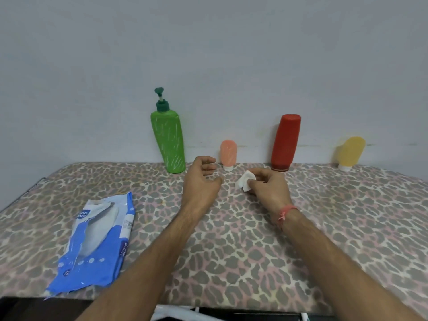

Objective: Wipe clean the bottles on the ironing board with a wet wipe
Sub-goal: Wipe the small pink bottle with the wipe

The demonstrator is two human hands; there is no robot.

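Two bare forearms reach in from the near edge of the ironing board [231, 251], whose cover is printed in a grey and pink leopard pattern. Near the board's near left corner lies a torn-open blue and white wet wipe packet [97, 246], flat on the cover, its opened flap turned toward the far side.

Further in, toward the middle of the board, the left hand [201, 179] hovers with its fingers loosely curled and holds nothing; its fingertips point toward the far edge, just short of the small bottles. Just beside it, the right hand [268, 185] pinches a crumpled white wet wipe [244, 181] between thumb and fingers, the wipe sticking out on the side facing the left hand. A pink thread bracelet [286, 212] circles the right wrist.

Four bottles stand in a row along the far edge, against the pale wall [208, 54]. From left to right: a tall green pump bottle [170, 144], leaning a little, its pump head raised; a small peach tube [228, 154] standing on its white cap, just beyond the left hand's fingertips; a red squeeze bottle [286, 142] standing upside down on its cap, just behind the right hand; and, well apart toward the far right corner, a small yellow tube [350, 152] on a white cap, tilted to the right. Neither hand touches any bottle.
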